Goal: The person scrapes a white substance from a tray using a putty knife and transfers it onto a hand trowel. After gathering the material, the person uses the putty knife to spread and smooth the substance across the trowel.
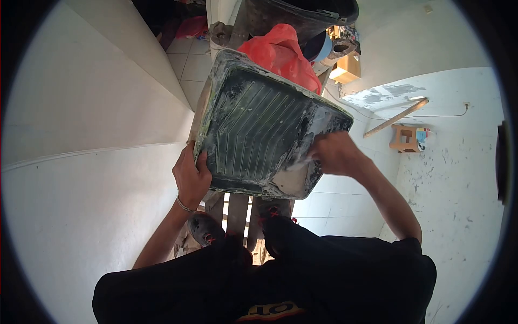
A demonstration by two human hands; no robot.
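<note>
A dark, paint-crusted roller tray (pixel 253 124) is tilted up in front of me, its ribbed inside facing the camera. My left hand (pixel 190 175) grips the tray's lower left rim, thumb over the edge. My right hand (pixel 335 152) is inside the tray at its right side, pressed against white paint or a pale tool near the lower right corner; what it holds is blurred. My feet in dark shoes (pixel 206 229) stand on wooden ladder steps (pixel 237 208) below.
White walls rise at left and right. A red plastic bag (pixel 280 54) and a dark bucket (pixel 302 16) sit behind the tray. A wooden stick (pixel 396 117) and small wooden stool (pixel 406 137) lie on the tiled floor to the right.
</note>
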